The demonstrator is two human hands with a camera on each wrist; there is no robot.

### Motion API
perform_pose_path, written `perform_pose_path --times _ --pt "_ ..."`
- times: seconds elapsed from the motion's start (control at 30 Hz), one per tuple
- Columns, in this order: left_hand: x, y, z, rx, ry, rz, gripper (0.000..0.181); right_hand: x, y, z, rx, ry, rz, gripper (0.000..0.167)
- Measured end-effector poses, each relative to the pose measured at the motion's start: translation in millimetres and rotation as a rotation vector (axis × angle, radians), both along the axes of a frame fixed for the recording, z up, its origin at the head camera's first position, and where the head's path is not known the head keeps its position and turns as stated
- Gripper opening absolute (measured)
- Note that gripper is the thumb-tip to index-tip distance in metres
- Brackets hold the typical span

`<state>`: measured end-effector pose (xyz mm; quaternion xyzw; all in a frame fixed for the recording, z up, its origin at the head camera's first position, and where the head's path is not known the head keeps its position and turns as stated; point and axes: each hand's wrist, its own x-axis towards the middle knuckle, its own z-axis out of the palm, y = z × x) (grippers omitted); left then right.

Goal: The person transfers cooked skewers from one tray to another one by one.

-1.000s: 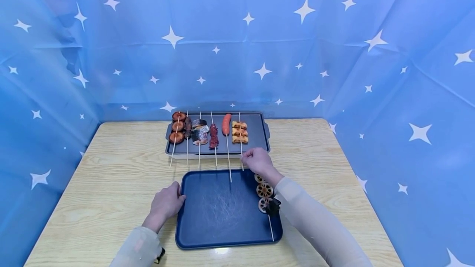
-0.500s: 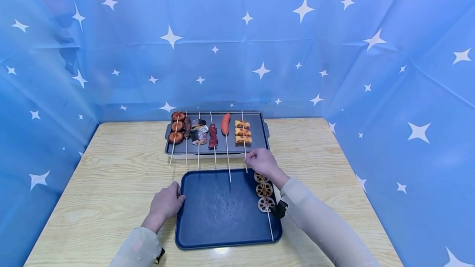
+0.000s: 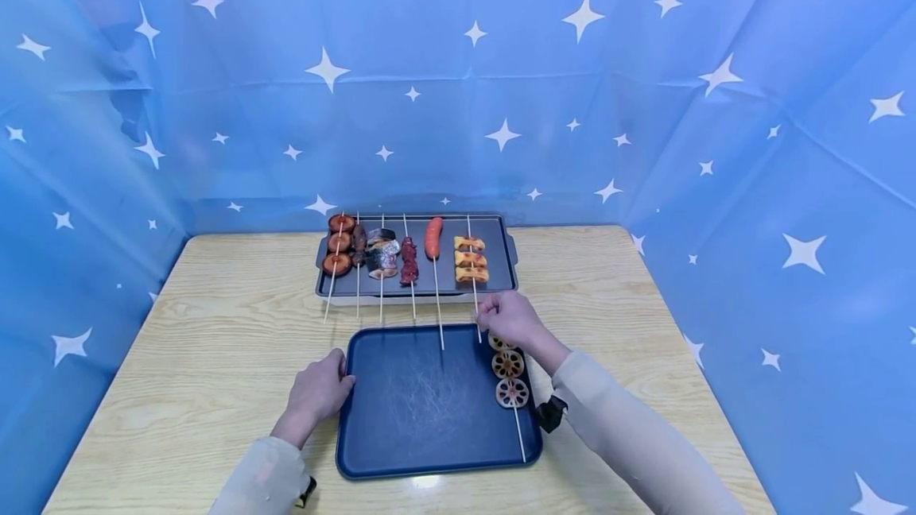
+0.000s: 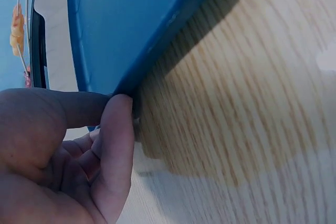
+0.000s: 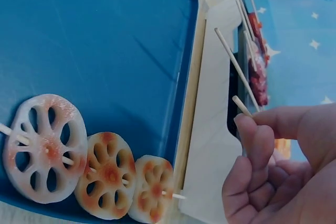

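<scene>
My right hand (image 3: 510,318) pinches the stick of a skewer with browned yellow pieces (image 3: 471,259) at its lower end. The food part lies over the right side of the dark grill plate (image 3: 499,249); in the right wrist view the stick's end (image 5: 241,106) pokes out between thumb and finger. At the blue tray's left edge, my left hand (image 3: 318,389) pinches the rim of the blue tray (image 4: 149,51) between thumb and finger. Along the tray's right side lies a lotus root skewer (image 3: 508,364), its far slice partly hidden by my right hand.
Left of the yellow skewer, the plate holds a sausage skewer (image 3: 433,238), a dark red meat skewer (image 3: 409,261), a fish skewer (image 3: 382,254), a dark brown skewer (image 3: 359,245) and a mushroom skewer (image 3: 339,243). Their sticks overhang its front edge. A starred blue curtain (image 3: 401,46) stands behind the table.
My right hand has moved slightly right and toward me, and the yellow skewer has shifted with it, away from the sausage. My left hand stays at the tray's edge.
</scene>
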<state>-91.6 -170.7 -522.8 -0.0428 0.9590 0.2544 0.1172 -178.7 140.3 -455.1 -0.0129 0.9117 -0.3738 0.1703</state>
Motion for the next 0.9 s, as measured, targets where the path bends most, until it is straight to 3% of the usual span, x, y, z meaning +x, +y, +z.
perform_pose_path --times 0.43,0.9 --pt "-0.7 0.0 -1.8 0.03 -0.012 0.005 0.023 26.3 20 5.8 -0.026 0.0 0.041 0.009" --pt "-0.9 -0.3 -0.7 0.026 -0.034 0.002 0.022 63.8 39 0.8 -0.051 -0.009 0.104 0.006"
